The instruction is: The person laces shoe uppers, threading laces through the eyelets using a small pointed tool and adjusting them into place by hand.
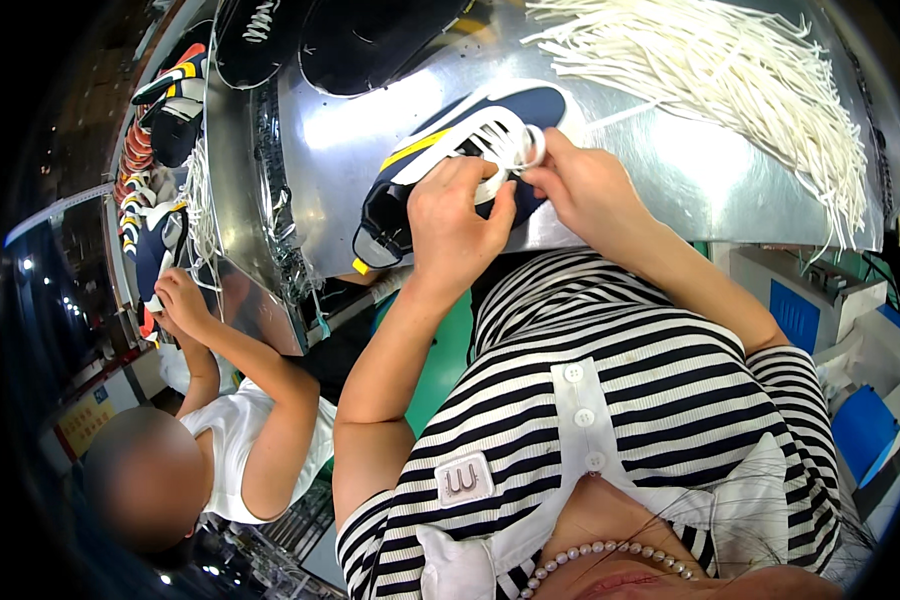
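A navy sneaker [540,103] with a yellow stripe and white trim lies on its side on the shiny metal worktop, toe to the upper right and heel to the lower left. White lacing crosses its throat. My left hand [460,215] is closed on the sneaker beside the lacing, thumb and fingers curled at the eyelet edge. With bent fingers, my right hand [588,190] pinches a white shoelace [537,147], which loops over the throat. What lies under my fingertips is partly hidden.
White laces [740,90] lie in a large heap at the right of the metal worktop [345,120]. Dark shoes [370,40] rest at its far left. At a neighbouring bench, a co-worker's hands [180,300] handle another navy shoe [153,245] among more shoes and laces.
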Tool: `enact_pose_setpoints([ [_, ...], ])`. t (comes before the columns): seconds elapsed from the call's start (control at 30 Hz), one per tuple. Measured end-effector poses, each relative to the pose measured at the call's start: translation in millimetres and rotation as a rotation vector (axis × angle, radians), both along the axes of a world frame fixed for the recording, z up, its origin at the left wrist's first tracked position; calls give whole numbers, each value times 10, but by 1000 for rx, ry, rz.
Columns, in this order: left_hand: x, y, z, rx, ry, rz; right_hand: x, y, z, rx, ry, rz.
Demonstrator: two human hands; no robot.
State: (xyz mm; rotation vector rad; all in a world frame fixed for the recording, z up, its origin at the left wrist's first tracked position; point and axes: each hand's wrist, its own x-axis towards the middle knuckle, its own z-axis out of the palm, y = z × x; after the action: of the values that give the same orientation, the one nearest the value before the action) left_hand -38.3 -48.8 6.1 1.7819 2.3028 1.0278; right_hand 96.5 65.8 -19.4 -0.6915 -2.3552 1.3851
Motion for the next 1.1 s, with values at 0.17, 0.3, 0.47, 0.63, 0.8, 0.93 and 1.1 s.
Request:
enact_pose_setpoints([
  [0.17, 47, -62, 41, 50, 14, -40, -116, -88, -46, 14, 96, -34],
  [0.3, 2, -118, 56, 55, 83, -65, 66, 67, 116, -9, -24, 77],
  [0.47, 9, -260, 60, 42, 157, -11, 440, 489, 522, 155, 41, -60],
  [0.63, 80, -204, 78, 99, 213, -74, -108, 163, 501, 479, 9, 309],
  [0.8, 6, -228, -23, 162, 269, -71, -283, 147, 529, 641, -146, 344],
  [0.93, -32, -220, -20, 163, 269, -89, -427, 278, 571, 496, -345, 456],
  [1.1, -56, -149, -75, 179, 256, -108, -422, 415, 395, -28, -152, 350],
])
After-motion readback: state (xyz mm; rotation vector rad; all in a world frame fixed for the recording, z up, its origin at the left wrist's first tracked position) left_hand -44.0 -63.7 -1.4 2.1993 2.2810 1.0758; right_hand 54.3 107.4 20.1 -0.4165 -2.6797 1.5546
